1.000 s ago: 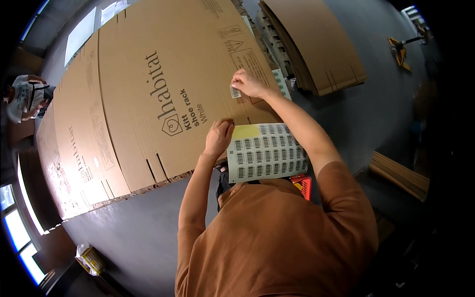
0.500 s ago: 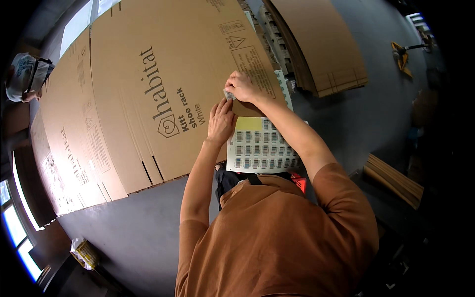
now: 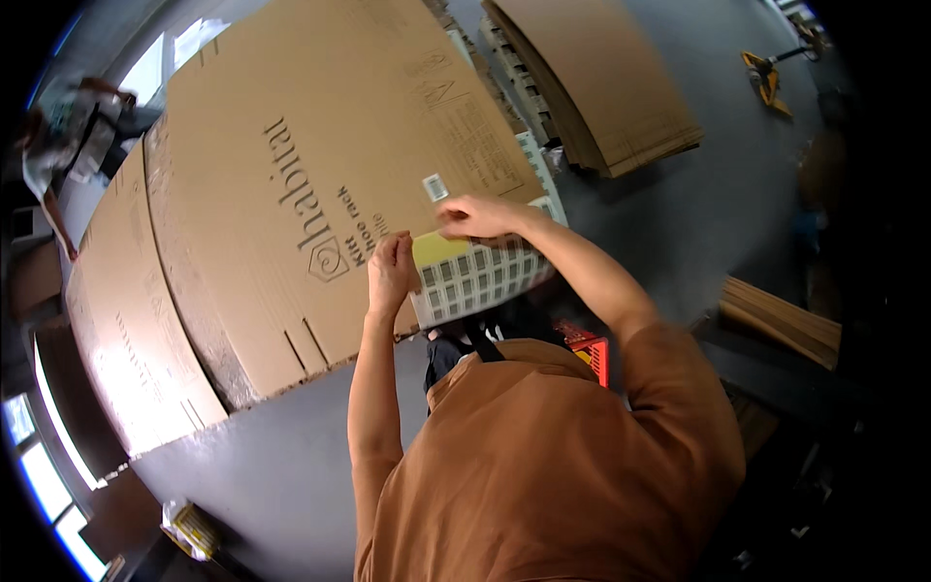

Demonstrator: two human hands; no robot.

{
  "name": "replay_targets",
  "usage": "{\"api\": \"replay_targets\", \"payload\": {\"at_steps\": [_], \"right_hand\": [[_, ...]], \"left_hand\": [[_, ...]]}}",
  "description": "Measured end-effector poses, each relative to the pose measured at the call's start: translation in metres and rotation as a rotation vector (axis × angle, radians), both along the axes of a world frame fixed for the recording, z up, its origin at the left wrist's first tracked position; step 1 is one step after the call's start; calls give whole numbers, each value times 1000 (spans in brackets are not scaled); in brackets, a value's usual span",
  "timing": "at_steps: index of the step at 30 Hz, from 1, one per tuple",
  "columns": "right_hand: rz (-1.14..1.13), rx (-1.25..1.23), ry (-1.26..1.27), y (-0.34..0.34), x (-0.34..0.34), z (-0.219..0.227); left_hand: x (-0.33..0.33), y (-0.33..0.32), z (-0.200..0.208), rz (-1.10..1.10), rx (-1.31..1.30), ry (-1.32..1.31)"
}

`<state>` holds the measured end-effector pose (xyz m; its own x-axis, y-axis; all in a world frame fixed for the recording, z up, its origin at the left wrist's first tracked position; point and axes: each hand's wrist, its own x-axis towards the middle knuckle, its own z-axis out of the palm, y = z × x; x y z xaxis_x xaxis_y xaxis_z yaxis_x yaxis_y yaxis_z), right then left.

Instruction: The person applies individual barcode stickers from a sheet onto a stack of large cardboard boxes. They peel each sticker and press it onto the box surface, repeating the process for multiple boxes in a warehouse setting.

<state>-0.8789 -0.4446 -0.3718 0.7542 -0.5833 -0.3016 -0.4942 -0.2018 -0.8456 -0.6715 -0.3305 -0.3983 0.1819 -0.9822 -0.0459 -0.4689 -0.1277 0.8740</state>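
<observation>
A white sheet of barcode labels (image 3: 465,276), with a yellow bare strip at its top left, lies over the near edge of a printed flat brown carton (image 3: 233,223). At the sheet's left edge my left hand (image 3: 390,274) is closed, its fingers pinched on the border. My right hand (image 3: 482,215) is over the top edge of the sheet, fingertips curled down and blurred by motion. Whether they grip anything is hidden. Just beyond the right fingers, a single small white barcode label (image 3: 435,187) sits flat on the carton.
Another stack of flat cartons (image 3: 606,87) lies at the far right. On the left, a second printed carton (image 3: 131,330) adjoins the first. Another person (image 3: 82,145) stands at the far left. A yellow pallet jack (image 3: 766,82) is at far right; a red plastic crate (image 3: 593,351) is beside me.
The small label my fingers were on now lies uncovered on the carton. Both hands have come back toward the sheet, the left one to its edge. A person at far left has come further into view.
</observation>
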Motion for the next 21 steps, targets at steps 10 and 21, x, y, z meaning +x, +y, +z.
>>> {"api": "replay_targets", "payload": {"at_steps": [10, 21], "right_hand": [[31, 29, 175, 43, 18, 63], [75, -219, 33, 86, 29, 57]], "left_hand": [[28, 41, 52, 76, -184, -704], [14, 59, 61, -313, -112, -667]]}}
